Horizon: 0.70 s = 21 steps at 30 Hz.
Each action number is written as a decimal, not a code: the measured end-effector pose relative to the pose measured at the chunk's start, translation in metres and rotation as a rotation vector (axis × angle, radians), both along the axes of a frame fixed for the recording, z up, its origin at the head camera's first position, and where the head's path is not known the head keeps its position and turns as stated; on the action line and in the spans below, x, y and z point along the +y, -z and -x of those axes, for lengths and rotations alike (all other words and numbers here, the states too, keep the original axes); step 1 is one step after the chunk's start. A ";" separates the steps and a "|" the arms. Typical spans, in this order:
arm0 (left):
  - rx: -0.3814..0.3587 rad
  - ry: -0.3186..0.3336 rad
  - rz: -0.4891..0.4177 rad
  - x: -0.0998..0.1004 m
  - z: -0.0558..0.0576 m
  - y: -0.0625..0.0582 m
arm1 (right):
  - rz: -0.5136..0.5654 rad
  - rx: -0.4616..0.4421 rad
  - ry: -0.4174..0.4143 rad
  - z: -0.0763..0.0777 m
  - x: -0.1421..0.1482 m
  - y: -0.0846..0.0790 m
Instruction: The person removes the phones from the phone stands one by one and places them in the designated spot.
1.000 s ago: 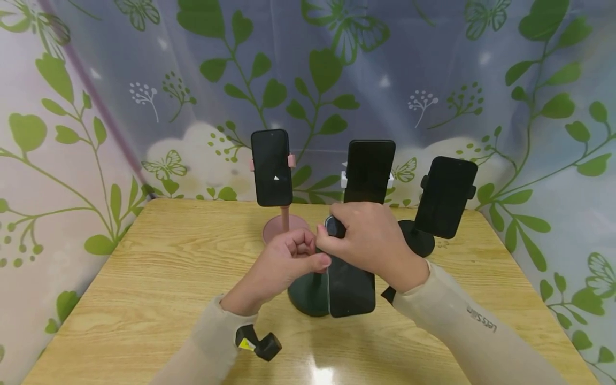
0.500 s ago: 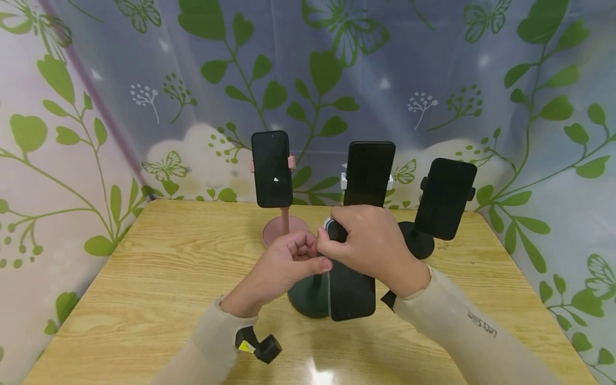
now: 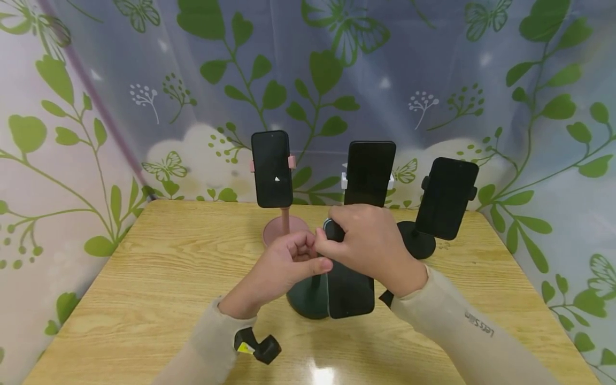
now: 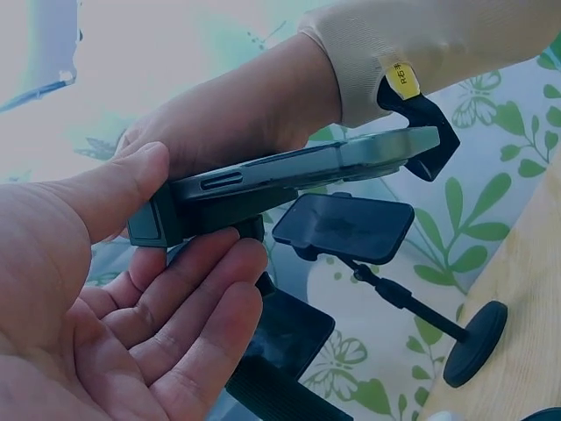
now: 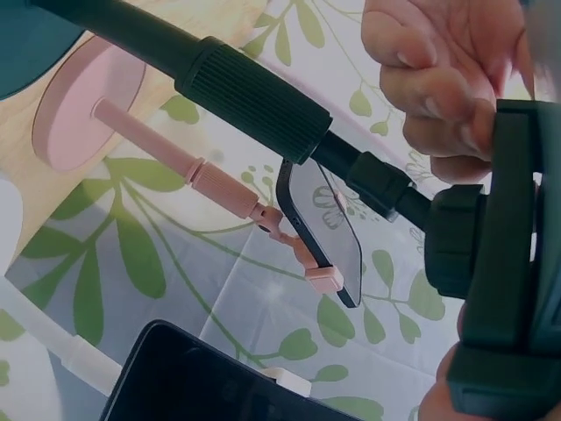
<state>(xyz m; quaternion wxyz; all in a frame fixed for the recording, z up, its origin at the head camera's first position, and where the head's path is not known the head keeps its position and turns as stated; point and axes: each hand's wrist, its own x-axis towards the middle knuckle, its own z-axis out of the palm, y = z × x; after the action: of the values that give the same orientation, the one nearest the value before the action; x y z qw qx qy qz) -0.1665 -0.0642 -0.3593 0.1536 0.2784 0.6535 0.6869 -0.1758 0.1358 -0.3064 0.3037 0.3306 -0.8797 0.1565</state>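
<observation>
A dark phone (image 3: pixel 351 294) sits in the clamp (image 5: pixel 495 263) of a dark green phone stand, whose round base (image 3: pixel 308 302) stands on the table. My left hand (image 3: pixel 284 262) is at the phone's left edge. In the left wrist view its thumb lies on the end of the green clamp (image 4: pixel 156 219) and its fingers curl below, pinching it. My right hand (image 3: pixel 372 246) grips the phone and clamp across the upper part, thumb toward the left hand. It hides much of the screen in the head view. The stand's ribbed green pole (image 5: pixel 254 101) runs slanted in the right wrist view.
Behind stand more phones on holders: one phone (image 3: pixel 271 168) on a pink stand (image 3: pixel 285 219), one (image 3: pixel 369 171) in a white clamp, and one (image 3: pixel 446 198) on a black stand (image 3: pixel 418 240). Patterned cloth (image 3: pixel 192 107) rises behind the wooden table (image 3: pixel 183 278).
</observation>
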 end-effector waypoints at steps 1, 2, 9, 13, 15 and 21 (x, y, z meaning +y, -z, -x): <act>0.001 0.000 -0.001 0.000 0.000 0.000 | 0.000 0.000 0.000 0.000 0.000 0.000; 0.003 0.001 -0.002 0.000 0.000 0.000 | 0.000 0.000 -0.001 0.001 0.000 0.000; 0.021 -0.004 0.000 0.000 0.000 0.001 | 0.010 0.011 -0.019 0.001 0.001 0.002; 0.009 -0.006 0.005 -0.001 0.000 -0.001 | 0.026 0.011 -0.023 0.001 0.000 0.001; -0.005 -0.009 0.006 -0.002 0.000 -0.003 | 0.030 0.014 -0.023 0.001 -0.001 0.001; -0.037 0.005 -0.005 -0.004 0.001 -0.003 | 0.039 0.018 -0.039 0.002 -0.001 0.001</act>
<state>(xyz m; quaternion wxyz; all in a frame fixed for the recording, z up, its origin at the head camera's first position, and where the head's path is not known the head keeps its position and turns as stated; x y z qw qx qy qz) -0.1674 -0.0685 -0.3561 0.1664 0.2678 0.6480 0.6933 -0.1773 0.1345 -0.3072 0.3148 0.3432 -0.8672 0.1764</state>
